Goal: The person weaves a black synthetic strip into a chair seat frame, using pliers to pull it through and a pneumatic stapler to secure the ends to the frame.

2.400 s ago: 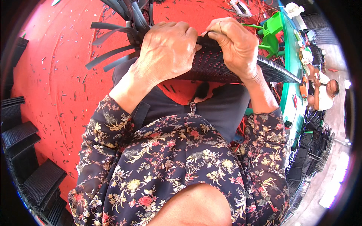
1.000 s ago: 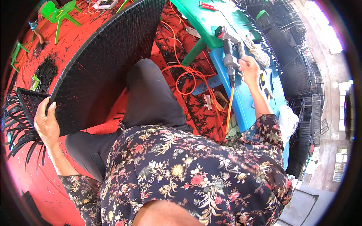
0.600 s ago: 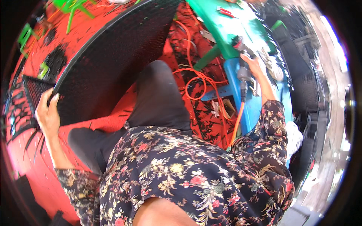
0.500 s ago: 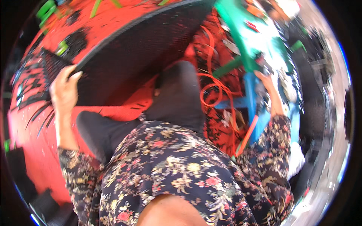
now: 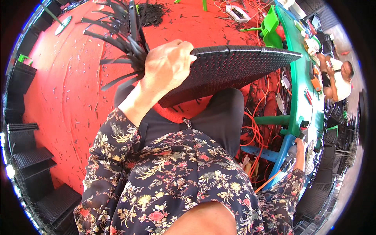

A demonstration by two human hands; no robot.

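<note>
My left hand (image 5: pixel 166 68) grips the near edge of a large black woven panel (image 5: pixel 235 66), which lies tilted across my lap, with loose black strips (image 5: pixel 117 43) fanning out from its left end. My right hand (image 5: pixel 300 145) is stretched far out to the right and low, closed around a grey hand tool (image 5: pixel 290 156) with an orange cord (image 5: pixel 268 181), beside a blue bench (image 5: pixel 280 156). My flowered sleeves and dark trousers fill the lower middle of the view.
A long green table (image 5: pixel 301 78) with small tools runs along the right, and another person (image 5: pixel 338 78) sits beyond it. Orange cables (image 5: pixel 254 129) tangle under the table. Black woven pieces (image 5: pixel 27 156) are stacked at the left. Black scraps litter the red floor (image 5: pixel 66 98).
The view has swung back to the left. My left hand now holds the panel higher and nearer the middle. My right hand has drawn the grey tool off the blue bench toward me.
</note>
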